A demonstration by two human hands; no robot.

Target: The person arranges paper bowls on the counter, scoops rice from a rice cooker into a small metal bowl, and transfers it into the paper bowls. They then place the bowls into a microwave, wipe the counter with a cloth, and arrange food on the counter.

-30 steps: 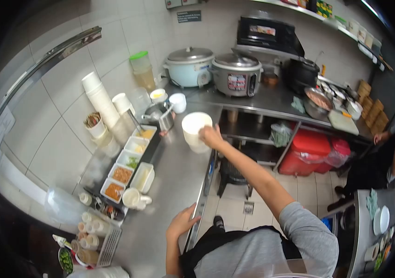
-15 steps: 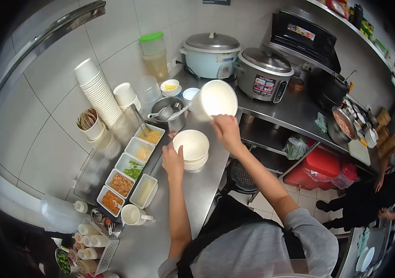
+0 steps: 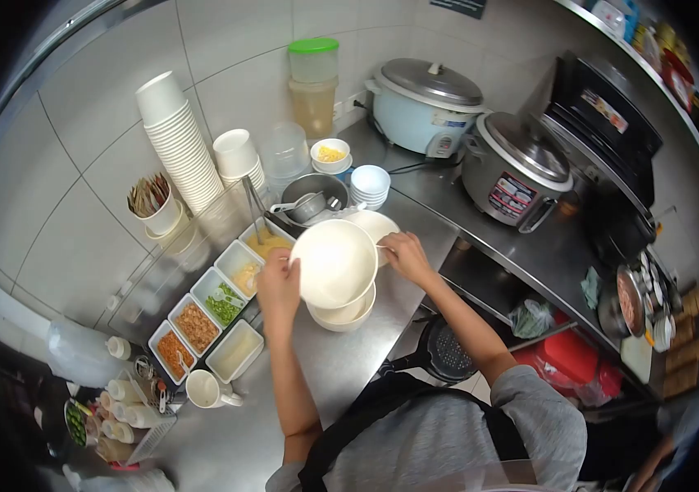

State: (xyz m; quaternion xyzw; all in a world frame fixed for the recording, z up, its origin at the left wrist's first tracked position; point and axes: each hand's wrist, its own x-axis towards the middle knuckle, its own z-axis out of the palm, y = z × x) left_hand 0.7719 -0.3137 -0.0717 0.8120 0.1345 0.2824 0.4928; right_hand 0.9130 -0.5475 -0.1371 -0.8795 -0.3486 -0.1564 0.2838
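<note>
My left hand [image 3: 278, 287] is closed on the rim of a white bowl [image 3: 331, 266], tilted so that its inside shows. My right hand [image 3: 407, 256] pinches the edge of another white bowl [image 3: 380, 228], partly hidden behind the first one. Below them more white bowl rims [image 3: 348, 318] show on the steel counter; how many are stacked there is hidden. Left of my left hand runs a row of white food tubs, including chopped green onion [image 3: 223, 307] and a yellow filling [image 3: 266, 243].
A metal pot [image 3: 315, 193] with ladles stands behind the bowls, beside small white bowls [image 3: 370, 184]. Tall stacked cups [image 3: 181, 148] line the wall. Two rice cookers, one blue [image 3: 419, 115] and one grey [image 3: 517, 176], occupy the back counter. A mug [image 3: 206, 389] sits near squeeze bottles [image 3: 132, 402].
My left hand has lifted a bowl from near the stack. My right hand has come lower, its bowl now behind the left one. The camera view has shifted.
</note>
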